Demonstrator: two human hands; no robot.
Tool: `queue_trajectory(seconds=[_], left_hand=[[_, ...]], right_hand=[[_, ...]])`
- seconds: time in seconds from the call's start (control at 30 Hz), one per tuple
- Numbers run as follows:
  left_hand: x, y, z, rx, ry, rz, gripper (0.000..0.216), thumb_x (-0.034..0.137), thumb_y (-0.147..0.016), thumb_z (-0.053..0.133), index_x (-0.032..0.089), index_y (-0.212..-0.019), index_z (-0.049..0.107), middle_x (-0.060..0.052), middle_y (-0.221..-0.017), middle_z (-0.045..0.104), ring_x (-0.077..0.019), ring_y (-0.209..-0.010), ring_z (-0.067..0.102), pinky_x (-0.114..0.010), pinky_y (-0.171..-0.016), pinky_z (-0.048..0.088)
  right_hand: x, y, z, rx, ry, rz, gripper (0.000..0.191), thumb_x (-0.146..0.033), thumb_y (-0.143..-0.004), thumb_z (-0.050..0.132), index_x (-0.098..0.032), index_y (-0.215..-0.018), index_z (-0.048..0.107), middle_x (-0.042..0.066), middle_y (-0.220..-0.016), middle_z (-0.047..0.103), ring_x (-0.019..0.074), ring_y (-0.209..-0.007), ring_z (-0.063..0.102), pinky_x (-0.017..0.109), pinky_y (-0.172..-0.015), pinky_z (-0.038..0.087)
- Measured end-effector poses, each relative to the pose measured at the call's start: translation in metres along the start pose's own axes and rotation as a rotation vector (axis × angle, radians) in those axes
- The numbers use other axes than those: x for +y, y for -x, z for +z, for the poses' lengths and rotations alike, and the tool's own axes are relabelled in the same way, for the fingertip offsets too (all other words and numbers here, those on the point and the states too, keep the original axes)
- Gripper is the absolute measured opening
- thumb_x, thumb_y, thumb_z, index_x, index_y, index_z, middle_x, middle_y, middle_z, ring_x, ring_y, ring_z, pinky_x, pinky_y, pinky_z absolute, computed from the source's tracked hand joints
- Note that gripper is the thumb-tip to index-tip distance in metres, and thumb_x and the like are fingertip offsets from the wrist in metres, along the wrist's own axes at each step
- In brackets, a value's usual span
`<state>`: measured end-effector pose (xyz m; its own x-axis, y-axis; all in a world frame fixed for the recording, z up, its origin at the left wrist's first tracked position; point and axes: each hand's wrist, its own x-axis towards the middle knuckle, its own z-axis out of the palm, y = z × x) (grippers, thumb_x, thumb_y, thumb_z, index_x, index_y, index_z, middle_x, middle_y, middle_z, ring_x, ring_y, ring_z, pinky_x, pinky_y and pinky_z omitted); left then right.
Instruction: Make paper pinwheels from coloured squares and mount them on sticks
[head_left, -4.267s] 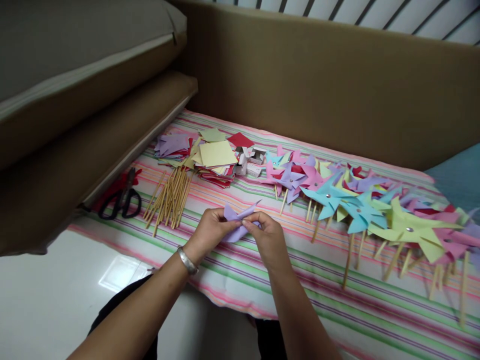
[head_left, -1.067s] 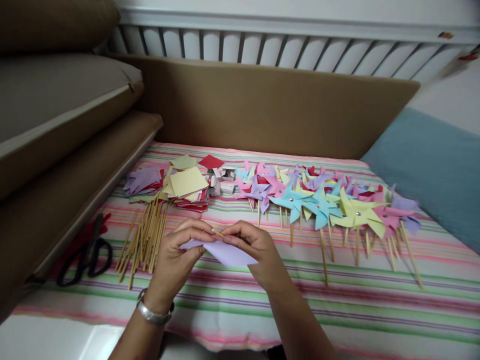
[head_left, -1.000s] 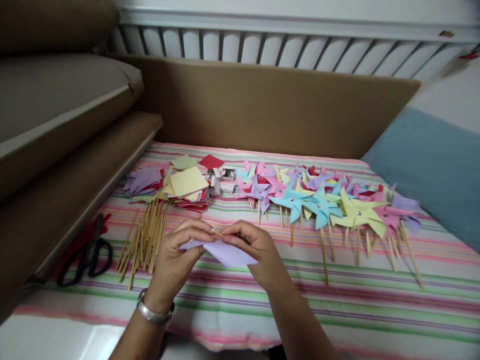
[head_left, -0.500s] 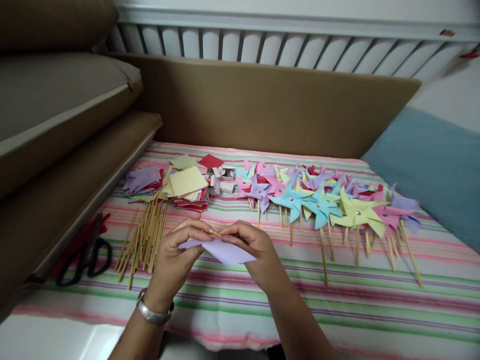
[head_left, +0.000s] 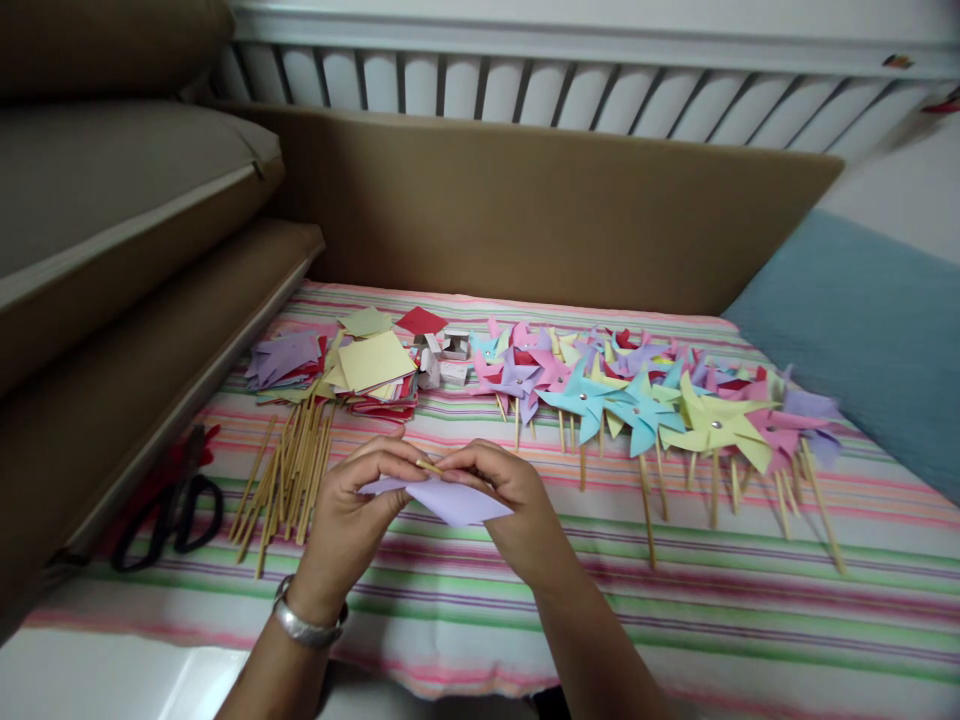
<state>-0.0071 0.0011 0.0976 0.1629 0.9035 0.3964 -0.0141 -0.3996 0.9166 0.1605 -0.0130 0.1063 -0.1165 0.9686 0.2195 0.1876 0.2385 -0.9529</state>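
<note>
Close in front of me, my left hand (head_left: 367, 490) and my right hand (head_left: 499, 485) meet with closed fingers around a light purple paper pinwheel (head_left: 457, 502). The tip of a wooden stick (head_left: 429, 466) shows between my fingertips on top of the paper; the rest of that stick is hidden. My fingers also cover the pinwheel's centre. Beyond my left hand lies a bundle of wooden sticks (head_left: 289, 480). Finished pinwheels in several colours, among them a blue pinwheel (head_left: 637, 412) and a yellow pinwheel (head_left: 716, 427), lie to the right.
Behind the sticks are stacked paper squares (head_left: 373, 362), cut purple sheets (head_left: 285, 358) and small open boxes (head_left: 454, 358). Black-handled scissors (head_left: 169, 520) lie at the left beside brown cushions (head_left: 150, 300). A brown panel (head_left: 525, 215) stands behind the striped cloth (head_left: 480, 620).
Hardly anything differs. Both hands keep their hold on the purple pinwheel, with only a slight shift of the fingers and the stick tip.
</note>
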Motion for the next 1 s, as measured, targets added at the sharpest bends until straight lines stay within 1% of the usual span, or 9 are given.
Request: queue_trajectory(seconds=[0.27,0.4,0.47,0.57,0.7,0.9,1.0], left_hand=[[0.0001,-0.0008,0.0008,0.014,0.017,0.008,0.006,0.028,-0.070,0.070,0.022,-0.070,0.071,-0.004,-0.078,0.069,-0.0194,-0.080,0.062,-0.041,-0.094,0.040],[-0.0002,-0.0007,0.0010,0.009,0.028,0.017,0.002,0.024,-0.070,0.070,0.023,-0.071,0.071,-0.003,-0.079,0.069,-0.0190,-0.081,0.062,-0.042,-0.097,0.038],[-0.0005,-0.0007,0.0009,0.005,0.021,0.011,0.001,0.023,-0.071,0.070,0.022,-0.071,0.071,-0.004,-0.079,0.068,-0.0194,-0.081,0.062,-0.041,-0.094,0.040],[-0.0009,-0.0006,0.0010,0.003,0.013,0.004,0.001,0.022,-0.071,0.069,0.021,-0.071,0.070,-0.004,-0.080,0.068,-0.0198,-0.082,0.062,-0.038,-0.085,0.045],[-0.0021,0.0000,0.0010,-0.011,0.015,0.016,0.005,0.017,-0.072,0.068,0.022,-0.073,0.070,-0.003,-0.081,0.068,-0.0187,-0.084,0.062,-0.034,-0.080,0.046],[-0.0058,0.0004,0.0006,-0.013,0.033,0.016,0.006,0.016,-0.072,0.068,0.022,-0.073,0.070,-0.003,-0.081,0.068,-0.0188,-0.084,0.062,-0.034,-0.080,0.047],[-0.0066,-0.0002,0.0006,-0.013,0.033,0.022,0.006,0.017,-0.072,0.068,0.022,-0.073,0.070,-0.003,-0.080,0.068,-0.0186,-0.082,0.063,-0.038,-0.087,0.044]], right_hand=[[0.0011,0.0001,0.0001,0.018,-0.016,-0.012,0.012,-0.028,-0.082,0.059,-0.023,-0.081,0.070,0.002,-0.079,0.065,0.0165,-0.076,0.061,0.027,-0.069,0.044],[0.0033,0.0003,0.0014,0.029,-0.044,-0.011,0.011,-0.026,-0.082,0.059,-0.023,-0.082,0.069,0.002,-0.080,0.065,0.0168,-0.077,0.061,0.028,-0.069,0.045],[0.0033,0.0001,0.0018,0.034,-0.048,-0.008,0.010,-0.025,-0.081,0.060,-0.023,-0.081,0.069,0.002,-0.079,0.065,0.0169,-0.077,0.061,0.028,-0.069,0.045],[0.0020,-0.0002,0.0019,0.041,-0.033,-0.012,0.010,-0.024,-0.081,0.060,-0.023,-0.079,0.070,0.002,-0.077,0.064,0.0163,-0.075,0.061,0.027,-0.067,0.044],[0.0011,-0.0004,0.0015,0.044,-0.027,-0.022,0.010,-0.023,-0.080,0.060,-0.022,-0.080,0.070,0.002,-0.076,0.064,0.0158,-0.073,0.060,0.026,-0.066,0.044],[0.0012,-0.0011,0.0010,0.046,-0.008,-0.041,0.010,-0.020,-0.080,0.060,-0.021,-0.079,0.070,0.002,-0.075,0.064,0.0148,-0.072,0.060,0.025,-0.064,0.043],[0.0014,-0.0007,0.0013,0.053,-0.002,-0.045,0.010,-0.019,-0.080,0.061,-0.021,-0.079,0.070,0.002,-0.074,0.064,0.0145,-0.072,0.060,0.025,-0.064,0.043]])
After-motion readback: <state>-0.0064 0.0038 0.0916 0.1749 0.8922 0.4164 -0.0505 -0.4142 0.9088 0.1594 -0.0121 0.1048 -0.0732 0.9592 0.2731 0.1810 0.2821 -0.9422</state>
